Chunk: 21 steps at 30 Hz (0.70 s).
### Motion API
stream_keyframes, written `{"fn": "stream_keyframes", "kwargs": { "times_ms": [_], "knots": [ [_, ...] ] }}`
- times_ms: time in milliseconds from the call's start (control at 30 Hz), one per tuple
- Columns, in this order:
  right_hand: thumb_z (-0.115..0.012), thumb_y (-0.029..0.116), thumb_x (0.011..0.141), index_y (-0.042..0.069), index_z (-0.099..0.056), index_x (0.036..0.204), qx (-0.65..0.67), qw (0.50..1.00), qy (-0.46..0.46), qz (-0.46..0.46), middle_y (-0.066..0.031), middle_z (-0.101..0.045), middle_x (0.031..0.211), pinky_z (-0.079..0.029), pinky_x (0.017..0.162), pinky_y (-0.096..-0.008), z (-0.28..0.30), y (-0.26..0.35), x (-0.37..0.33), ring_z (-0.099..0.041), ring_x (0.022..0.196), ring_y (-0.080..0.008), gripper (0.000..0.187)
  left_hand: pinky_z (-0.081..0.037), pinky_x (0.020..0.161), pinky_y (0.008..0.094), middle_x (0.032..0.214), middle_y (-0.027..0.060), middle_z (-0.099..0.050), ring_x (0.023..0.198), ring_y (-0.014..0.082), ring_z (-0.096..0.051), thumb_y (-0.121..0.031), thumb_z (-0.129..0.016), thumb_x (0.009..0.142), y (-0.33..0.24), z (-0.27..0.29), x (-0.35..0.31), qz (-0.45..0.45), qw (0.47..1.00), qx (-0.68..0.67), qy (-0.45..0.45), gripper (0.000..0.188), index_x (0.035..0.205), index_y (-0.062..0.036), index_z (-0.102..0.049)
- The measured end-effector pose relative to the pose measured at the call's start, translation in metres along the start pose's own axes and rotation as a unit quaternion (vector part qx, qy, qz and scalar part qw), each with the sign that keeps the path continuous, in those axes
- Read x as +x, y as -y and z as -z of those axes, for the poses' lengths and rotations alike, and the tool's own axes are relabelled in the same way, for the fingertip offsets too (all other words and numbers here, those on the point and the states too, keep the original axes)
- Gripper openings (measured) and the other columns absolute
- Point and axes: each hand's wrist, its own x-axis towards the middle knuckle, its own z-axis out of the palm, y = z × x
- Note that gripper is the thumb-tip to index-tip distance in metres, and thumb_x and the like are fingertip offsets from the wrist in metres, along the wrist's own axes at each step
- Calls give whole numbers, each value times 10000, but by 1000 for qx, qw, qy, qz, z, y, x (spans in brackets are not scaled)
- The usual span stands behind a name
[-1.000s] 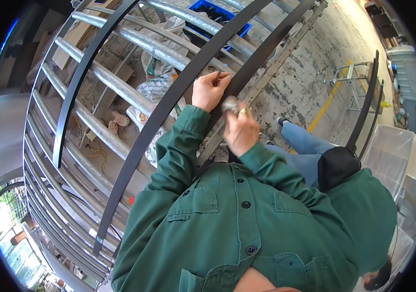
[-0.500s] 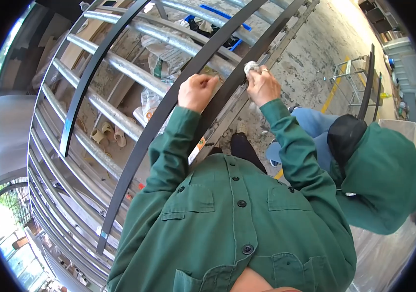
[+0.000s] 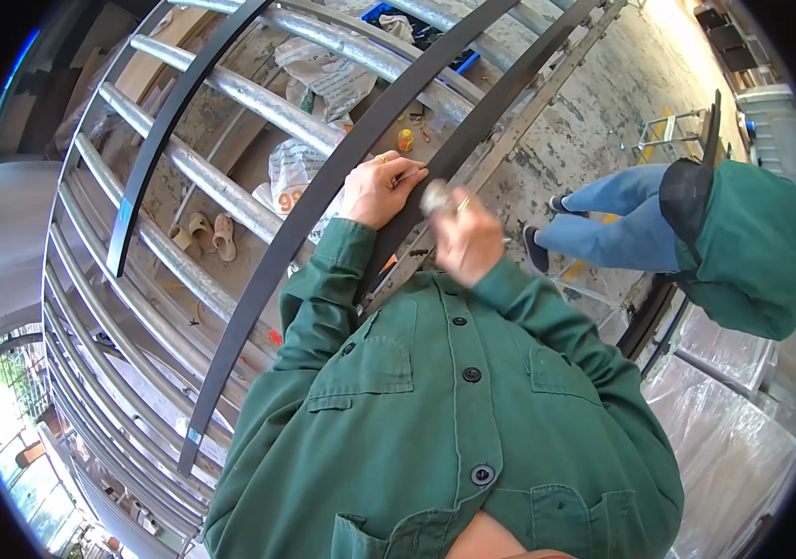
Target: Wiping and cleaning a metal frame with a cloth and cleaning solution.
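Note:
My right hand [image 3: 469,244], smeared by motion, is closed on a wad of whitish cloth [image 3: 435,197]. The wad is at the nearest dark curved strip [image 3: 466,147], the one beside the metal rail. Just to its left, my left hand [image 3: 375,193] is closed over the gap between that strip and a second dark curved strip [image 3: 347,160]. Its thumb and fingertips are pinched together, perhaps on something thin and pale that is too small to make out. Both strips lie across a rack of round galvanised tubes [image 3: 272,104].
A third dark strip [image 3: 167,121] crosses the tubes farther left. Beneath the rack are white printed sacks [image 3: 323,74], clogs [image 3: 200,228], a yellow container [image 3: 405,140] and a blue crate [image 3: 466,63]. At right, a person in green [image 3: 757,247] stands near a stepladder [image 3: 673,135] and plastic-wrapped goods [image 3: 724,429].
My right hand has moved down and left along the near strip with the cloth, closer to my left hand. My left fingers now pinch together. The other person has shifted to the right.

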Motion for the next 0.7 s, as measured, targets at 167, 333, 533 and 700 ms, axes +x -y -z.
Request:
{"fn": "stream_keyframes", "kwargs": {
  "times_ms": [167,333,533,700],
  "knots": [
    [-580,81,622,81,-627,840,60,996,-18,59,-133,-531,936,-505,668,-364,-4,10,-13,-564,838,-278,223,-446,531,309,656,38,-550,565,202,-553,-245,-663,756,2,0,0,-1,1000,4,0,127,813,-135,-686],
    [-604,124,705,100,-643,804,-31,990,-103,-87,-123,-568,920,-489,628,-383,5,-62,31,-572,779,-289,109,-444,553,334,660,49,-554,603,241,-562,-262,-653,758,0,-2,2,2,1000,11,1,148,787,-119,-675],
    [-610,69,622,73,-633,792,73,994,-33,71,-131,-558,931,-497,659,-375,-3,13,-12,-576,792,-289,172,-454,571,340,695,61,-585,633,256,-576,-273,-653,754,5,-4,1,17,1000,9,-1,179,767,-95,-659],
    [-584,79,606,84,-624,775,15,995,-90,44,-113,-566,869,-478,634,-395,-7,-20,0,-559,757,-283,174,-456,577,360,696,78,-588,640,280,-580,-290,-656,750,5,-6,0,26,999,14,-10,204,757,-86,-653]
  ]
}}
